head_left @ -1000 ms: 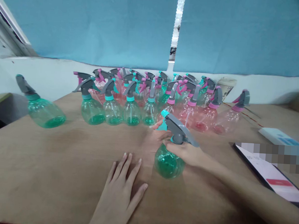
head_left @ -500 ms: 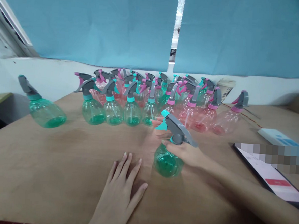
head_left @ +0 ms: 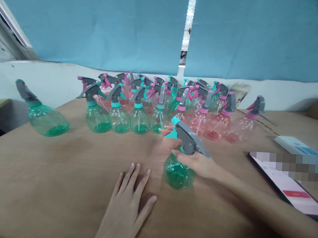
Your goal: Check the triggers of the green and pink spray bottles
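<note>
**Green spray bottle (head_left: 177, 172) gripped upright by right hand (head_left: 198, 163)**

The left hand (head_left: 125, 206) is laid on the wooden table (head_left: 63, 178), its fingers (head_left: 133, 178) spread and empty. The round, clear plastic bottle's long axis is near vertical, its teal nozzle pointing left, close before the rows of spray bottles (head_left: 140, 119). Right fingers (head_left: 167, 132) are closed around its neck.

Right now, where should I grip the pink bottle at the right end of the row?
Probably at the narrow neck just under the collar of the pink bottle, coming from the right. No bottle stands on that side, while a neighbouring pink bottle sits close on its left, and the neck is slimmer than the round body.
</note>
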### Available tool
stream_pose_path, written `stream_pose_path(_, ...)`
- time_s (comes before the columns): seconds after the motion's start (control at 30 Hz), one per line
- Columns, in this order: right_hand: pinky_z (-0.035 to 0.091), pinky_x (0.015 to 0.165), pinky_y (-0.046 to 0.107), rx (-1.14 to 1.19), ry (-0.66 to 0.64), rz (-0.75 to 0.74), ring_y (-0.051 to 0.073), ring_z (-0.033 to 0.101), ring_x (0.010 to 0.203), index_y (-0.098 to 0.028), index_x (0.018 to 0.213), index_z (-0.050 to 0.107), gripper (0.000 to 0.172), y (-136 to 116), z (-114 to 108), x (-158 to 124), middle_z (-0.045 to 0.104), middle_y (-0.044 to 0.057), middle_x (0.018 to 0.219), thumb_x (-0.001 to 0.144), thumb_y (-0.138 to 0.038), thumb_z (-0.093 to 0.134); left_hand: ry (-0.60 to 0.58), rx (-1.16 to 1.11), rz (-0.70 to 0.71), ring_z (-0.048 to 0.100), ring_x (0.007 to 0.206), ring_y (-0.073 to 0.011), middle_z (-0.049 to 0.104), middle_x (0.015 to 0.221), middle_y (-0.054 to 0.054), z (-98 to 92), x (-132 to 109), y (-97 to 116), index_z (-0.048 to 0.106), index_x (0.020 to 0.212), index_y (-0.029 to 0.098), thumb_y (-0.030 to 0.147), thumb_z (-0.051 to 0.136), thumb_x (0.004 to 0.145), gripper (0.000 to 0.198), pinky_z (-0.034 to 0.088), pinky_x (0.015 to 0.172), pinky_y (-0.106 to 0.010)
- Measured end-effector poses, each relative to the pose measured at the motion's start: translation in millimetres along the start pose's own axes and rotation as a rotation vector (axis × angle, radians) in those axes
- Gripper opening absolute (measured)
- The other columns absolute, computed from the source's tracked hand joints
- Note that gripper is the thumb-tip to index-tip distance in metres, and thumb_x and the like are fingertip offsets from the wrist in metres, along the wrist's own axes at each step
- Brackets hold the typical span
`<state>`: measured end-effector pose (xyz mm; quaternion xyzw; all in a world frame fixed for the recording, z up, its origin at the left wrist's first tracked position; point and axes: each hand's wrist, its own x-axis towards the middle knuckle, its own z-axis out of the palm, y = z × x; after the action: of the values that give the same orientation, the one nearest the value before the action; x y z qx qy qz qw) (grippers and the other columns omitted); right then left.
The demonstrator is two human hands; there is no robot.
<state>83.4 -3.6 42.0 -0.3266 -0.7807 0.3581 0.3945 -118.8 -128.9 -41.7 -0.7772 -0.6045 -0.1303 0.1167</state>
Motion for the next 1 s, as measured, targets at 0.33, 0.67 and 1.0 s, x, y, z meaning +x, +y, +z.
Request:
stream_pose_path(0.33,0.05,0.06,0.028,-0.049,-0.002,0.023,0.013,0.054,0.058,-0.025,0.087,0.06,0.019,-1.4,-0.6,-0.1,0.062,-0.002,0.073,0.07,-0.023,0.051,-0.004,-0.017,0.0,0.034,0.137,-0.0319,0.037,0.149,-0.013,0.9,-0.4,-0.5,0.037,0.143,0.019,0.044,0.042,0.094,0.055,0.034,0.106,-0.056)
stream_pose_path(0.67,0.052,0.064,0.033,0.016,0.015,-0.033,0.017,0.057,0.062,-0.029,0.099,0.059,0.034,-1.1,-0.9,0.8,0.063,-0.002,0.074,0.067,-0.024,0.051,-0.029,-0.019,-0.011,0.035,0.136,-0.0315,0.035,0.15,-0.013,-3.2,0.5,0.8,0.039,0.142,0.02,0.044,0.042,0.094,0.054,0.034,0.107,-0.054)
stream_pose_path(1.0,0.053,0.06,0.03,-0.054,-0.015,-0.028,0.015,0.057,0.058,-0.029,0.084,0.064,0.021,3.1,-2.4,-1.1,0.061,-0.004,0.066,0.069,-0.02,0.052,-0.018,0.009,-0.012,0.036,0.135,-0.0318,0.037,0.149,-0.013,-0.1,-0.2,0.5,0.038,0.142,0.02,0.045,0.044,0.093,0.055,0.037,0.105,-0.055)
